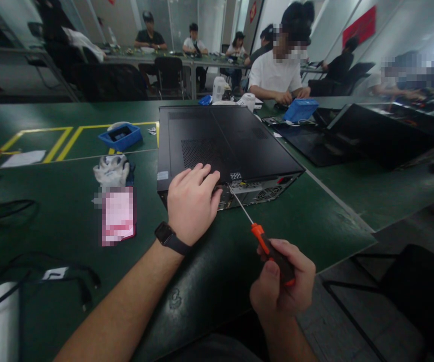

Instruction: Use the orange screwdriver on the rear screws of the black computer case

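Observation:
A black desktop computer case (217, 136) lies flat on the green table with its rear panel toward me. My left hand (194, 201) rests on the near edge of its top cover, fingers laid out and slightly apart, thumb by the rear panel. An orange and black screwdriver (264, 241) is wrapped in the fingers of my right hand (284, 281). Its thin shaft slants up and left, and the tip meets the upper edge of the rear panel, just right of my left thumb. The screw itself is too small to make out.
Left of the case are a blue tray (120, 136), gloves (111, 171) and a pink-edged phone (118, 215). Black cables (58, 266) lie farther left. Black panels (371, 136) lie to the right. A person in white (277, 75) works across the table.

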The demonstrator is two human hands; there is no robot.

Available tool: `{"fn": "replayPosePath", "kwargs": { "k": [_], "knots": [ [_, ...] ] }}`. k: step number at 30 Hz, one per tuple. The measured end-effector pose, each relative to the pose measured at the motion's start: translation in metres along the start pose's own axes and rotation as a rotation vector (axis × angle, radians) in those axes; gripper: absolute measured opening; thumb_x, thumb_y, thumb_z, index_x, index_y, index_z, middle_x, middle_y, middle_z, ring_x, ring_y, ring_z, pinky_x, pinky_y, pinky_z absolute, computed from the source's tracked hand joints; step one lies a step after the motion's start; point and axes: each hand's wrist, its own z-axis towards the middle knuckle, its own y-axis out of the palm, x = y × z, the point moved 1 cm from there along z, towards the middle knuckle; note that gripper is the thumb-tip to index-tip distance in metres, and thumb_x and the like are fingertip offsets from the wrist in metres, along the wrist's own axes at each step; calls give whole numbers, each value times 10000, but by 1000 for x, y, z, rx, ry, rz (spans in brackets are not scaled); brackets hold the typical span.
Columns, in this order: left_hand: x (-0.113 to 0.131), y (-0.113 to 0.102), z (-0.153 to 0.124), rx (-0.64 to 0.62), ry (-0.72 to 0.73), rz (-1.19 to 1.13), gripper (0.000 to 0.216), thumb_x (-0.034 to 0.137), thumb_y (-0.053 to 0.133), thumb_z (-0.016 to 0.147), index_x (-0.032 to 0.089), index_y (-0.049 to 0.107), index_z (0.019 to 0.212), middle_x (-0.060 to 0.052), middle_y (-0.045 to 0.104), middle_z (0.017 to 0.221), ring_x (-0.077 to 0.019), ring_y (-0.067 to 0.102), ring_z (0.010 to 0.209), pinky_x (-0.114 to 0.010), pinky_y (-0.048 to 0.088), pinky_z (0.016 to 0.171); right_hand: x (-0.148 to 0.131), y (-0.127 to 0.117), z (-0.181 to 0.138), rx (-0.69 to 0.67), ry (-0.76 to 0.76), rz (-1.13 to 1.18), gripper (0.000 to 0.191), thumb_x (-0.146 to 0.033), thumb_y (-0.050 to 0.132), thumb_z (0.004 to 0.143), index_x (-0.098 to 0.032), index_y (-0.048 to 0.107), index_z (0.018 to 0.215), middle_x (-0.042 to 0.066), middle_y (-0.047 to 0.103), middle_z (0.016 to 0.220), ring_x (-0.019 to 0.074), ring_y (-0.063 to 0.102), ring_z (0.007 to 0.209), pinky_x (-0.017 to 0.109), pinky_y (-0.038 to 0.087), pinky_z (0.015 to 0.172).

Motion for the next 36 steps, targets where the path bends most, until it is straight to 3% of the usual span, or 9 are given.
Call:
{"fn": "replayPosePath", "kwargs": {
  "k": [5,12,16,19,23,30,36],
  "knots": [
    [1,0,0,-4,-5,8,272,222,657,945,194,705,1211,-125,729,1360,-305,654,1326,-506,483,1134,-3,-1,5,-13,-39,-30,314,-162,626,911,-163,651,1224,68,699,998,186,709,841,359,625,706],
    [1,0,0,8,0,2,269,215,661,944,186,703,1208,-126,735,1348,-306,658,1321,-507,487,1130,-5,-2,-2,33,39,-175,236,-204,625,965,-181,671,1196,39,721,986,107,698,621,234,579,521],
    [1,1,0,13,3,2,264,216,670,939,187,706,1199,-123,737,1345,-307,663,1313,-504,488,1128,-5,-1,1,-8,42,-62,268,-254,587,976,-172,649,1224,61,706,986,150,712,709,298,610,575],
    [1,0,0,12,2,1,266,212,666,940,187,706,1202,-125,734,1350,-306,660,1318,-503,487,1130,-6,0,6,-40,-18,-30,295,-194,614,926,-179,636,1220,60,695,985,183,718,816,364,637,667],
    [1,0,0,5,-3,-1,271,216,660,944,187,706,1210,-127,734,1350,-305,657,1322,-508,482,1138,-7,-2,7,-19,-18,-106,314,-143,650,903,-170,649,1215,59,710,1007,161,726,785,331,635,677],
    [-1,1,0,-5,-5,-3,285,213,657,943,191,702,1224,-122,726,1365,-303,647,1333,-511,480,1141,-6,-6,-2,-14,84,-176,248,-229,641,961,-178,671,1203,48,731,995,126,716,671,267,606,585],
    [0,0,0,-8,0,-1,281,219,659,945,181,704,1220,-126,727,1363,-311,655,1321,-508,486,1130,-7,-2,8,-35,7,-27,302,-207,623,923,-175,643,1223,64,702,1012,181,710,819,363,629,689]
  ]
}}
